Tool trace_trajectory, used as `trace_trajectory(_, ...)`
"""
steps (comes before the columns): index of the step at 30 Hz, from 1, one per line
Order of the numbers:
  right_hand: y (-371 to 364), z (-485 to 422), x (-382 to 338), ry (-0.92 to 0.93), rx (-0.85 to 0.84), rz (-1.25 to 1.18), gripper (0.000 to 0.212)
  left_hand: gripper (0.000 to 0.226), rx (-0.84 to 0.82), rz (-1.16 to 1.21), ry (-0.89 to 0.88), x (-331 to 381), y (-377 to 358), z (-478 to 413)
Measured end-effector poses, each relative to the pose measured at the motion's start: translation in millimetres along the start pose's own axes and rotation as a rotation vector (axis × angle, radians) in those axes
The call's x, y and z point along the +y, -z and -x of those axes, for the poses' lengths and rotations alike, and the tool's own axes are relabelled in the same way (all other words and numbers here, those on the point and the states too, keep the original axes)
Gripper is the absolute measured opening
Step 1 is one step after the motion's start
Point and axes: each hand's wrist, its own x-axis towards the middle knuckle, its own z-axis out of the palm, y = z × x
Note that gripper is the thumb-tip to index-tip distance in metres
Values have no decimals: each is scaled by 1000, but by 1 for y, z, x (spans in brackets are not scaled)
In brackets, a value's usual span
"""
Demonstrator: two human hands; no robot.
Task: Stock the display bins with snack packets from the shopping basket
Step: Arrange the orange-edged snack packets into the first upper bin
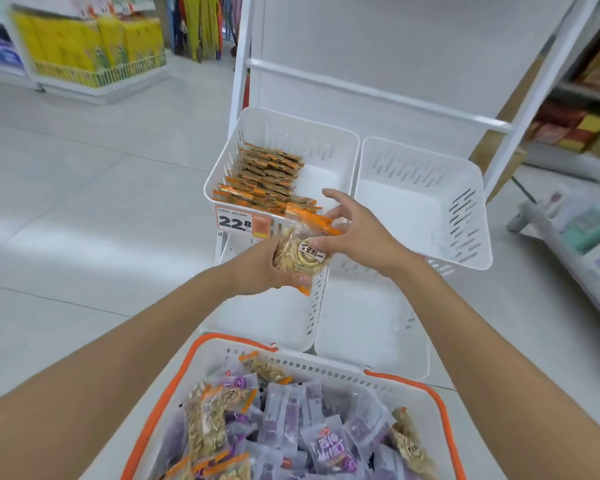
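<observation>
My left hand (260,268) grips a small stack of orange-edged snack packets (300,252) of pale seeds, just in front of the upper left display bin (222,168). My right hand (357,233) pinches the top of that stack with thumb and fingers, its index finger stretched out. The upper left bin holds rows of the same orange-edged packets (264,178) along its left side; its right side is bare. The shopping basket (201,344), white with an orange rim, sits at the bottom of the view, full of purple packets (329,445) and several orange-edged ones (205,420).
The upper right bin (471,209) and the two lower bins (312,306) under it hold nothing. A price tag reading 22.8 (238,222) hangs on the left bin's front. White rack posts (534,98) rise behind. Other stocked shelves stand far left (94,50) and right (589,216).
</observation>
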Motion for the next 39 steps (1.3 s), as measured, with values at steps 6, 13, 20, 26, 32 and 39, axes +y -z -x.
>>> trace_trajectory(6,50,-63,-32,-53,-200,-58,63,54,24,-162,-156,37,58,-73)
trace_trajectory(13,57,-145,-9,56,219,212,42,110,99,-778,69,-2,106,-134)
trace_trajectory(20,22,-184,28,-103,-186,588,49,110,71,-1006,160,-42,115,-138)
trace_trajectory(26,30,-183,29,-302,-395,52,62,110,73,-986,157,-43,116,-139)
trace_trajectory(32,5,-190,47,-152,-85,233,56,111,86,-949,154,-40,116,-138)
trace_trajectory(39,-9,-185,55,-162,21,211,78,110,130,-864,122,-37,117,-136)
